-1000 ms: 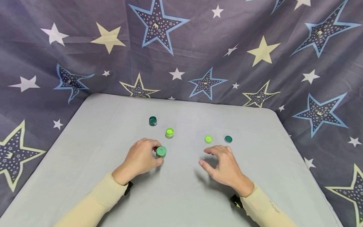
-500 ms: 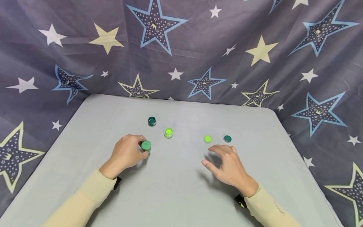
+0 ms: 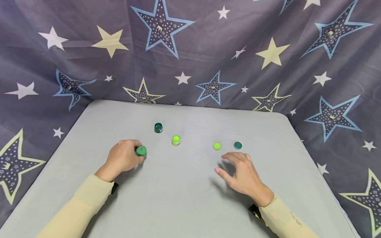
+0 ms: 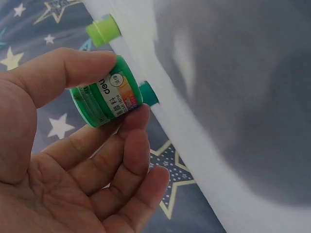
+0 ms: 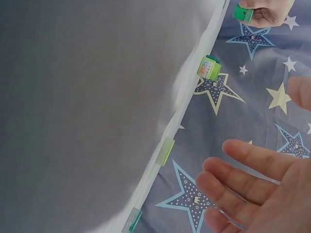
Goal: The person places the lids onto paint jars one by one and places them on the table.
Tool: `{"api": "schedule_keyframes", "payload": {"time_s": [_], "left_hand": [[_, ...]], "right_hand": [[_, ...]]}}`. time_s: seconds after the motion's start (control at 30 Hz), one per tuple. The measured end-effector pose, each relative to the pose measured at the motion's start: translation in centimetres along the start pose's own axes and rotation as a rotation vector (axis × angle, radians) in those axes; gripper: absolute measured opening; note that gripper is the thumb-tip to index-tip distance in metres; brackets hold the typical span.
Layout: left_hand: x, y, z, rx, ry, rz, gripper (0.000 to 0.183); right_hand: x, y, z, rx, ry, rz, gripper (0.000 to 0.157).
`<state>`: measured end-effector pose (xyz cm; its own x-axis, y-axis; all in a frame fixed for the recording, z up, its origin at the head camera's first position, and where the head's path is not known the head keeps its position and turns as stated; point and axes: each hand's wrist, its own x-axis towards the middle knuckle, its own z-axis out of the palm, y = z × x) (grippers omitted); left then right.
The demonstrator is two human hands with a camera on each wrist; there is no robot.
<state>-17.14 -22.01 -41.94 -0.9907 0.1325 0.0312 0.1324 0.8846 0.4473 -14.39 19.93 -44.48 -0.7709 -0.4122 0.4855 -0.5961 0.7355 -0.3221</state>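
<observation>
My left hand (image 3: 123,157) pinches a small green paint jar (image 3: 141,151) between thumb and fingers, its flat green top facing up. A printed label wraps the jar's side in the left wrist view. To the right of that hand stand two open paint jars, a dark green jar (image 3: 158,128) at the back and a lime green jar (image 3: 176,140) nearer. My right hand (image 3: 242,173) holds nothing, thumb and fingers spread apart above the table. Just beyond its fingertips lie a lime green lid (image 3: 217,145) and a dark green lid (image 3: 237,145).
A pale grey cloth covers the table (image 3: 190,205). Behind and beside it hangs a dark curtain (image 3: 190,53) printed with stars. Cream sleeves (image 3: 74,208) cover both forearms, with a black strap showing at each wrist.
My left hand has carried the green paint jar left and slightly away from me. My right hand has shifted a little to the right, still holding nothing. Both open jars and lids stay put.
</observation>
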Motion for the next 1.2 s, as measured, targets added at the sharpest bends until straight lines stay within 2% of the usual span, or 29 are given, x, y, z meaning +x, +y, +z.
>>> {"api": "schedule_keyframes", "payload": {"time_s": [0.27,0.67,0.83,0.93,1.03,1.2], "left_hand": [[0.0,-0.8,0.0,0.011,-0.047,-0.034,0.018],[-0.1,-1.6,0.5,0.028,-0.067,-0.017,0.016],[-0.1,-1.7,0.6,0.033,-0.078,-0.015,0.024],[0.0,-1.5,0.6,0.041,-0.062,-0.014,0.041],[0.3,-1.1,0.6,0.021,-0.013,-0.011,0.055],[0.8,-0.3,0.6,-0.044,0.112,0.011,0.051]], "right_hand": [[-0.1,0.3,0.0,-0.010,0.009,0.001,0.047],[0.0,0.3,0.0,-0.003,0.017,0.010,0.044],[0.0,0.3,0.0,-0.005,0.017,0.008,0.044],[0.0,0.4,0.0,-0.004,0.019,0.008,0.044],[0.0,0.4,0.0,-0.001,0.024,0.009,0.044],[0.1,0.5,-0.1,0.005,0.032,0.007,0.043]]}}
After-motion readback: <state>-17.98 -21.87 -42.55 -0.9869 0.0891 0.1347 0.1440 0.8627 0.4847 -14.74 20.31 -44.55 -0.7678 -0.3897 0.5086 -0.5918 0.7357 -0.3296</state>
